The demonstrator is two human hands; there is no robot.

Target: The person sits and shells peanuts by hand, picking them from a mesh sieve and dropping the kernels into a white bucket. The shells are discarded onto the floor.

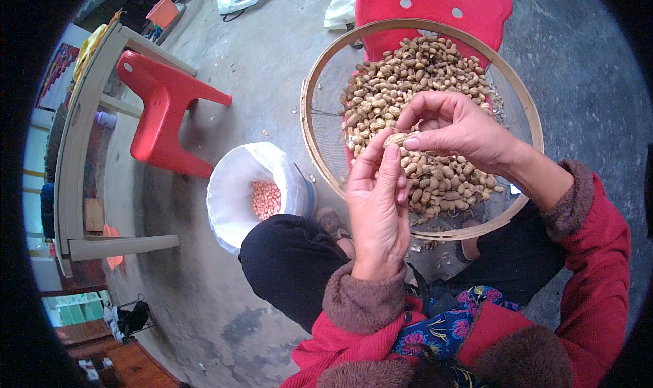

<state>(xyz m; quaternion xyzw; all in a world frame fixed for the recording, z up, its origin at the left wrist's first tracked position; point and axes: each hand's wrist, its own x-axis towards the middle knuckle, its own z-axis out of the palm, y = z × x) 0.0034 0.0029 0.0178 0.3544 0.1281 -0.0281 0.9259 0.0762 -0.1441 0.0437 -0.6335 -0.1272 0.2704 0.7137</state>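
Note:
One unshelled peanut (pixel 395 140) is held between my two hands, above a round mesh sieve (pixel 326 158) with a wooden rim. My left hand (pixel 380 199) pinches one end between thumb and index finger. The thumb of my right hand (pixel 451 127) presses the other end, its fingers curled over it. Beneath my hands, a heap of peanuts in their shells (pixel 418 76) covers much of the mesh. To the left stands a bucket lined with a white plastic bag (pixel 232 184), with pink shelled peanut kernels (pixel 266 200) at its bottom.
The sieve rests on a red plastic chair (pixel 433 0). Another red chair (pixel 158 107) and a pale table (pixel 76 132) stand at the left. Bits of shell (pixel 416 247) lie on the concrete floor below the sieve. My knee (pixel 291 265) is close to the bucket.

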